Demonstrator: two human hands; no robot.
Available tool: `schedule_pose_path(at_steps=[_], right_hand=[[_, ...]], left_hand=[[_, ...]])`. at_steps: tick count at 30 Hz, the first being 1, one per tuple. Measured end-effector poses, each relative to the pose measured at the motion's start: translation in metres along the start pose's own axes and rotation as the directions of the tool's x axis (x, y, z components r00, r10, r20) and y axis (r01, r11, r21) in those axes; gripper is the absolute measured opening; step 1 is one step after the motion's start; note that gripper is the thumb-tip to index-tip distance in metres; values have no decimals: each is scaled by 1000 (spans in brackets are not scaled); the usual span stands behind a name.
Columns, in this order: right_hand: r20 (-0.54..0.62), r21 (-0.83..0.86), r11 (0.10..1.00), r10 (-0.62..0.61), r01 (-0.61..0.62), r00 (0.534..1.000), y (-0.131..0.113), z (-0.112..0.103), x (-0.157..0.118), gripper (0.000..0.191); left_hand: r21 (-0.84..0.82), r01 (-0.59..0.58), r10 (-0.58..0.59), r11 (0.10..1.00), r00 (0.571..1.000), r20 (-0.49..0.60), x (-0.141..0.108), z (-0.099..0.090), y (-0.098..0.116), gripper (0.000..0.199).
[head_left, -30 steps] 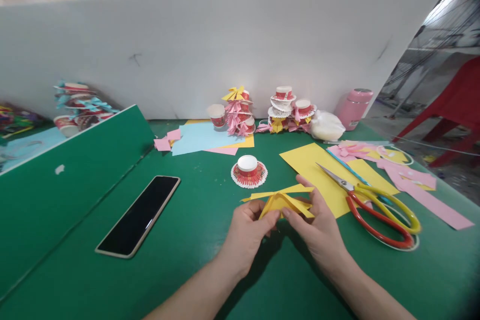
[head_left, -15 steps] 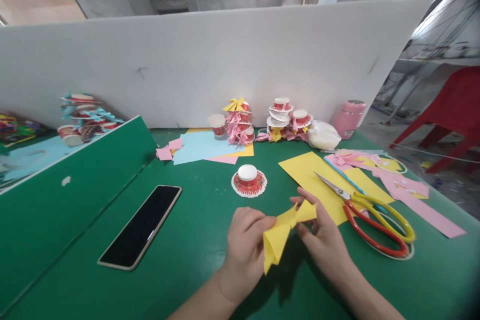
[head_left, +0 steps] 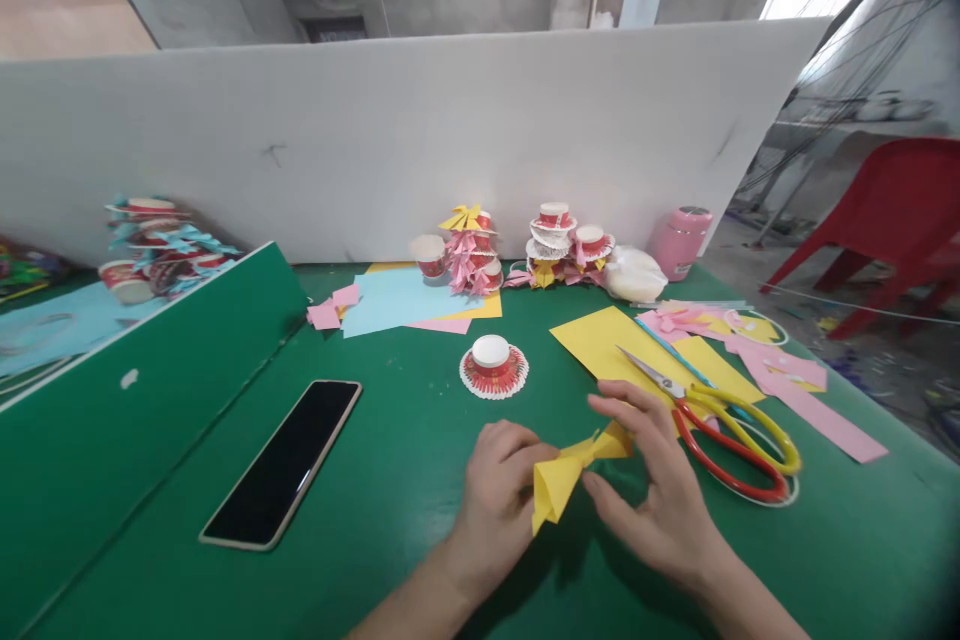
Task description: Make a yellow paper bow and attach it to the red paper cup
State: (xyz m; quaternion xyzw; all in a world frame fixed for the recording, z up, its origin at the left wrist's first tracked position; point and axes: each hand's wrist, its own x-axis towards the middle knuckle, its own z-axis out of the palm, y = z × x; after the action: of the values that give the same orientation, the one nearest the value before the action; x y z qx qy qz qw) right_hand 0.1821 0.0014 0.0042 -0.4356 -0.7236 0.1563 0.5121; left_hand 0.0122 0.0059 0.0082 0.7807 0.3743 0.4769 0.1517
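Observation:
A yellow folded paper bow (head_left: 561, 480) hangs just above the green table, pinched in the middle. My left hand (head_left: 504, 490) is closed on its left side, thumb and index finger together at the paper. My right hand (head_left: 654, 475) is at the bow's right end, its thumb and fingers spread apart beside the paper; whether a fingertip touches it is hard to tell. Beyond both hands stands a small red-and-white paper cup (head_left: 491, 353) on a fringed round base. Scissors (head_left: 720, 425) with red and yellow handles lie partly on a yellow sheet (head_left: 592, 335) to the right.
A black phone (head_left: 283, 465) lies at the left near a green divider (head_left: 187, 350). Decorated cup stacks (head_left: 474, 255), blue paper (head_left: 397, 295), a white bag (head_left: 634, 272) and a pink bottle (head_left: 682, 242) stand or lie along the white partition. Pink strips (head_left: 825, 410) lie at the right.
My right hand's fingers have spread and lifted at the bow's right end. The bow has turned slightly, still in my left hand. The view has shifted a little.

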Motion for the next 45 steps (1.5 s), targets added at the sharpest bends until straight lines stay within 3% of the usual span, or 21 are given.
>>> schedule_pose_path(at_steps=[3,6,9,13,16,19,24,26,29,33,36,41,45], right_hand=[[76,-93,994,-42,49,996,-1,0,5,29],[124,-93,995,-34,46,992,1,0,9,12],[166,-73,997,1,11,986,1,-2,9,10],[202,-43,999,17,-8,979,-1,-1,9,10],[213,-23,1000,18,-13,977,-3,-1,9,12],[239,28,999,38,-46,970,-6,-5,9,15],[283,228,952,136,-204,949,-9,-15,8,19],[279,275,924,186,-264,942,-7,-17,7,17],[265,299,906,223,-300,938,-5,-16,7,16],[276,238,891,321,-388,906,-6,-14,7,25],[313,221,878,349,-425,883,-6,-11,6,19],[301,259,878,323,-403,897,-5,-7,4,14],[319,251,896,282,-367,905,-6,-6,4,10]], left_hand=[[-100,143,-135,985,987,85,1,3,1,11],[-145,309,-290,940,947,138,1,6,0,10],[-216,464,-431,859,884,184,2,8,1,11],[-271,553,-494,788,830,259,5,7,5,15],[-274,556,-495,785,828,263,5,6,5,17],[-277,501,-458,820,864,208,3,5,3,13],[-211,230,-207,950,970,128,0,2,-4,10],[-184,121,-105,975,990,98,-1,0,-6,14],[-137,56,-45,989,996,79,-3,-1,-9,17],[-105,70,-61,992,994,93,-4,-2,-8,16],[-138,155,-150,978,988,44,-3,0,-7,10],[-140,345,-340,928,938,59,1,3,1,7],[-192,413,-398,890,910,112,1,3,6,8]])
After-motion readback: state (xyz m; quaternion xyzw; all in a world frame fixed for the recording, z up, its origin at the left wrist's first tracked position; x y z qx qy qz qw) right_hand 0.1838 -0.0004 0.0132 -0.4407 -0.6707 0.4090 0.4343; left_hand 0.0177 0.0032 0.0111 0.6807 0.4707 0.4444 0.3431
